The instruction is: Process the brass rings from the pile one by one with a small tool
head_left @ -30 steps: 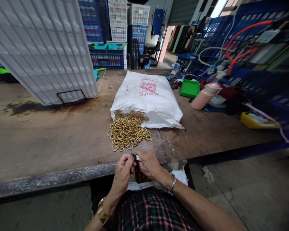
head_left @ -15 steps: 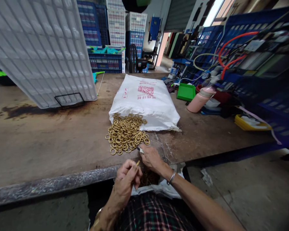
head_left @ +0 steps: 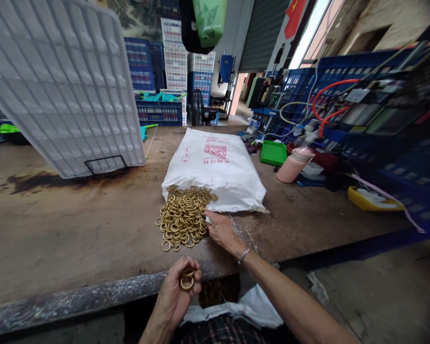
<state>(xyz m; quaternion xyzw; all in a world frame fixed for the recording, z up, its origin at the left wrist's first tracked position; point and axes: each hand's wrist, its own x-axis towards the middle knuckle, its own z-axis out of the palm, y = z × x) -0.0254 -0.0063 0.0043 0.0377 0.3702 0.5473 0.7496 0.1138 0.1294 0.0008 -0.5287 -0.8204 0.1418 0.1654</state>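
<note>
Just over the table's front edge, my left hand (head_left: 179,289) is turned palm up with fingers curled round a few brass-coloured rings (head_left: 187,284). My right hand (head_left: 220,230) reaches to the right side of the ring pile (head_left: 181,220), its fingers closed on a small tool with a dark tip and a whitish body (head_left: 207,219); its exact kind is unclear. The pile spills from the mouth of a white woven sack (head_left: 215,177) with red print lying on the table. Below my hands, an opened white bag (head_left: 215,313) in my lap holds more rings, dark in shadow.
A pale ribbed plastic panel (head_left: 64,91) leans upright on the left of the worktable (head_left: 93,229). At the right stand a green tray (head_left: 273,153), a pink bottle (head_left: 293,166) and a yellow tray (head_left: 372,199). Stacked crates (head_left: 174,57) rise behind.
My left hand has turned palm up and moved slightly left and lower, now showing rings in it. My right hand has moved up against the pile's right side. The head view has tilted upward.
</note>
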